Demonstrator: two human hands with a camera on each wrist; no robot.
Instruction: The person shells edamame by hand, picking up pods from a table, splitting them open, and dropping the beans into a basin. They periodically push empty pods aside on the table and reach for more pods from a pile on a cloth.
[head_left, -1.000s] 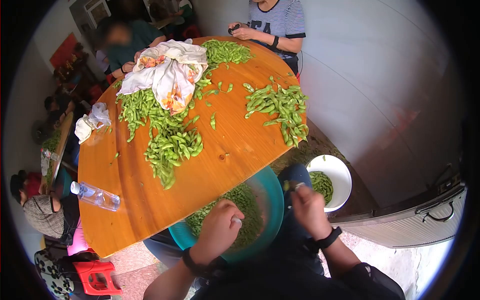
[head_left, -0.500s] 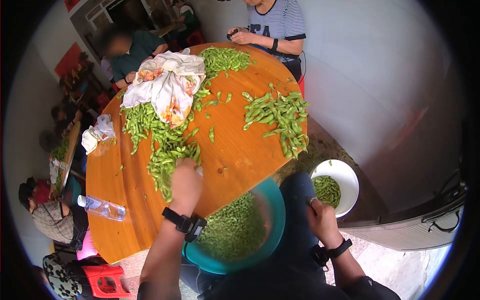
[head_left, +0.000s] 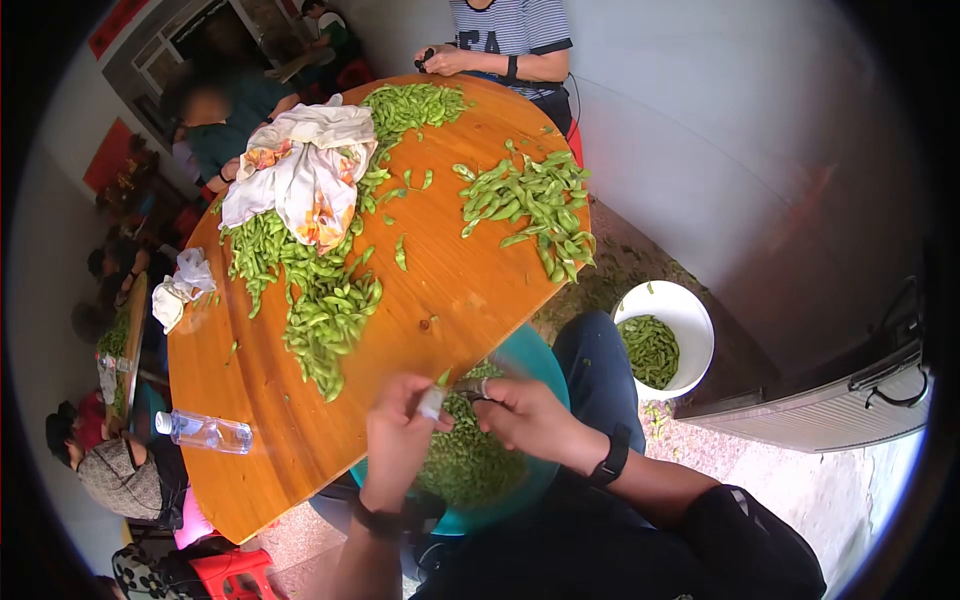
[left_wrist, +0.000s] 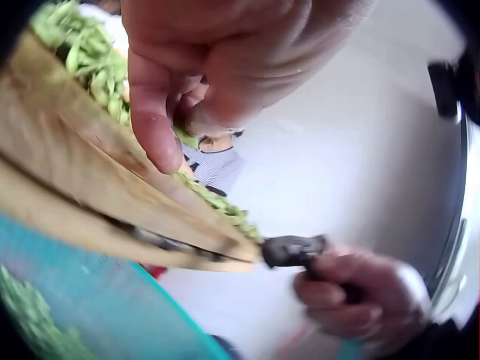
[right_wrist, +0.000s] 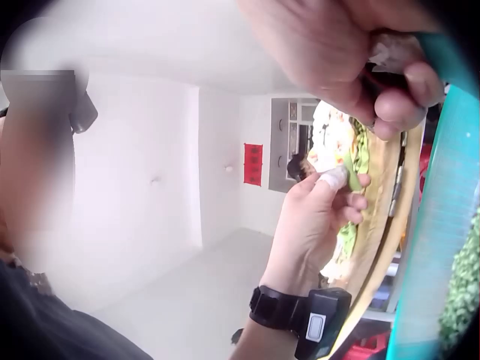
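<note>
My left hand (head_left: 397,430), with a white wrap on the thumb, pinches a green pod (head_left: 442,380) above the near table edge. In the right wrist view the left hand (right_wrist: 307,217) holds the pod (right_wrist: 352,174) upright. Close by on the right, my right hand (head_left: 535,420) grips a small dark tool (head_left: 470,386); the left wrist view shows the tool (left_wrist: 292,250) sticking out of the curled fingers. Below both hands is a teal basin (head_left: 535,480) holding shelled green beans (head_left: 470,465). A heap of pods (head_left: 325,320) lies on the wooden table (head_left: 430,290).
A white bucket (head_left: 697,345) with pods stands right of my knee. A second pod pile (head_left: 535,205), a patterned cloth (head_left: 305,180) and a clear bottle (head_left: 205,432) are on the table. People sit at the far side, one in a striped shirt (head_left: 515,40).
The left hand reached to the pod heap and came back over the basin with a pod. My right hand moved left from beside the bucket, bringing the tool near the left hand.
</note>
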